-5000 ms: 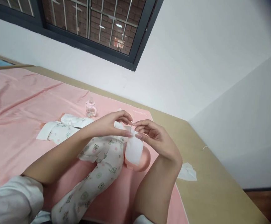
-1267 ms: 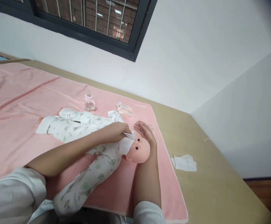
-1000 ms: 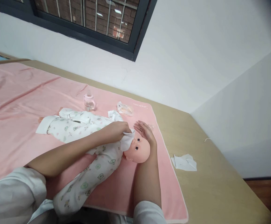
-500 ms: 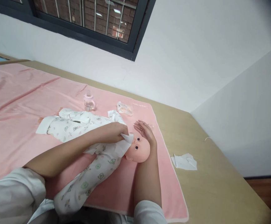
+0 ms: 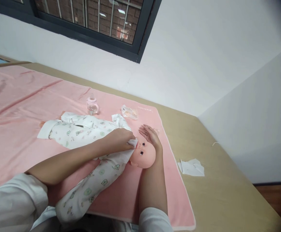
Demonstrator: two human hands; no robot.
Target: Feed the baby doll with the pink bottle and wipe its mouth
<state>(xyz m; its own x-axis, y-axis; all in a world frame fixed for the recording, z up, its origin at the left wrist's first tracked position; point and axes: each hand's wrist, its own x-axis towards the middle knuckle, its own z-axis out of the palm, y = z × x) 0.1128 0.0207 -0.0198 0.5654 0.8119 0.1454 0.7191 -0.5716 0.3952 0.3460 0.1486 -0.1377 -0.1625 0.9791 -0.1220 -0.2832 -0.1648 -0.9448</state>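
Note:
A baby doll (image 5: 142, 156) in white pajamas with small green prints (image 5: 82, 132) lies on its back on a pink blanket (image 5: 16, 135). My left hand (image 5: 122, 140) reaches across its chest, fingers closed on a white tissue (image 5: 132, 142) at the doll's mouth and chin. Part of the tissue is hidden by my fingers. On the far side of the doll's head is my right hand (image 5: 151, 136), open with fingers stretched and nothing in them. The right forearm lies behind the crown of the head, against it.
Near the doll stands a pink baby bottle (image 5: 92, 105) with handles. A clear plastic packet (image 5: 129, 112) lies beyond the doll's shoulder. Another white tissue (image 5: 192, 167) rests on the wooden table (image 5: 215, 193), right of the blanket. Wall and window (image 5: 92, 19) border the far side.
My left hand has shifted slightly and turned, bringing the tissue closer in at the doll's mouth, with less of it showing. My right hand and the doll stay in place.

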